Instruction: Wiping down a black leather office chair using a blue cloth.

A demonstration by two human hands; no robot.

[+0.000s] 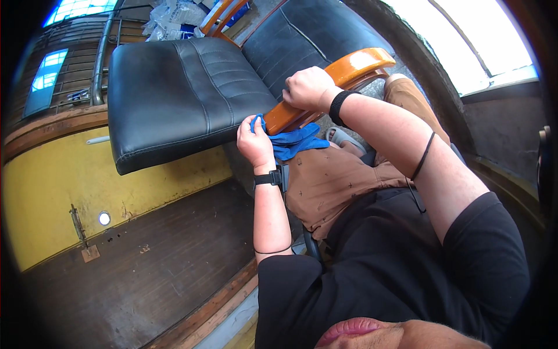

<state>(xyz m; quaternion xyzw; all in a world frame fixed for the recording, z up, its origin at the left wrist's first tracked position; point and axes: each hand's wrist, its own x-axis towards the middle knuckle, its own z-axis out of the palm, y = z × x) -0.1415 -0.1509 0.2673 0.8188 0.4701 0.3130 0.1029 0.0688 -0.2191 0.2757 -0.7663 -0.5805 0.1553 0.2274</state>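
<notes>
A chair with a black padded leather-like seat [157, 93] and backrest [343, 32] stands tilted in front of me. Its glossy orange-brown wooden armrest [363, 61] runs along the side nearest me. My left hand [254, 145] pinches part of a blue cloth [296, 141] against the armrest's front end, beside the seat's edge. The rest of that cloth hangs under the armrest, over my leg. Higher up, my right hand [312, 89] lies closed over the middle of the armrest. Its fingertips are partly hidden behind the wood.
Behind the chair lie crumpled clear plastic bags [174, 20], next to the other wooden armrest [221, 14]. A yellow panel [46, 192] and a dark wooden board [168, 250] with a metal bolt [77, 224] are at the left. My legs in brown trousers [331, 180] are close beneath the armrest.
</notes>
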